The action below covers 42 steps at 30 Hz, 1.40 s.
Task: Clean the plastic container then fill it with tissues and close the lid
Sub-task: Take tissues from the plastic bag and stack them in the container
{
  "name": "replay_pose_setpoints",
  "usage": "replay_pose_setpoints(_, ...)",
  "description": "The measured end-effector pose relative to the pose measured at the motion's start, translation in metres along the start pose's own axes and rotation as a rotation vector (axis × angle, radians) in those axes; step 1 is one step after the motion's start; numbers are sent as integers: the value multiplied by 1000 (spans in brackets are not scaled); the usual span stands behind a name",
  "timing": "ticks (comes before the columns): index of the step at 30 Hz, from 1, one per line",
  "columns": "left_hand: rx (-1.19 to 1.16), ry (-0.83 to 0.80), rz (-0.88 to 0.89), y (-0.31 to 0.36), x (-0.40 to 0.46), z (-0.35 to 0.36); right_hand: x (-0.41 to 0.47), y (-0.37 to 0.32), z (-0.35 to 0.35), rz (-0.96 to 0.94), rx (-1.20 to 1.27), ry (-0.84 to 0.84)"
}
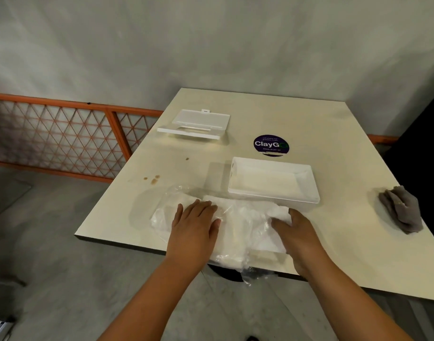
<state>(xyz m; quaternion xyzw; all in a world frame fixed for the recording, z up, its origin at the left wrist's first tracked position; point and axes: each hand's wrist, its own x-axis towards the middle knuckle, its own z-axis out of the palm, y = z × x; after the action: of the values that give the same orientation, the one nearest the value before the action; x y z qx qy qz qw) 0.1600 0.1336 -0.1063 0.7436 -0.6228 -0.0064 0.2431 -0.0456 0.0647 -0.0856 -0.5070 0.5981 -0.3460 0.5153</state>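
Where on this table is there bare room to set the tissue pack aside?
Bare patches: far right corner behind the sticker; between container and cloth; the left strip by the stains, between lid and tissue pack. Crowded: the near edge, where left hand and right hand rest on the pack.

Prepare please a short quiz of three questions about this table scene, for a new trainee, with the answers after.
1. True or false: the lid is already on the plastic container.
2. Which thing lies nearest the table's right edge? A) grey cloth B) round purple sticker C) pack of tissues
3. Fill in: both hands are on the ____.

Key
1. False. The container is open and the lid lies apart, farther back on the left.
2. A.
3. Pack of tissues: the left hand lies flat on it, and the right hand holds its right end with curled fingers.
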Motion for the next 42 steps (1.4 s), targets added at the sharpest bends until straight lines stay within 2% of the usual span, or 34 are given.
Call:
replay_pose_setpoints(3,-41,-18,5,4,1,-1,-10,2,-1,64,173,-80)
replay_pose_setpoints(11,-135,-38,68,12,2,-7,-30,2,-30,-21,204,58)
replay_pose_setpoints(19,-442,-87,117,55,10,-19,-51,-13,-92,-138,112,206)
replay_pose_setpoints(23,-598,-143,51,81,21,-24,-58,-27,-121,-208,73,266)
replay_pose_setpoints(27,-730,-215,-24,109,36,-29,-57,-44,-147,-264,157,288)
replay_pose_setpoints(31,-1030,-410,-247,125,54,-28,-47,-63,-152,-279,231,286)
replay_pose_setpoints(33,-1148,-404,-309,127,65,-29,-36,-68,-149,-270,233,275)
replay_pose_setpoints(37,-1065,-201,-307,117,90,-32,1,-72,-131,-218,259,194)
replay_pose_setpoints(42,-738,-66,-329,87,116,-17,60,-64,-104,-190,12,172)
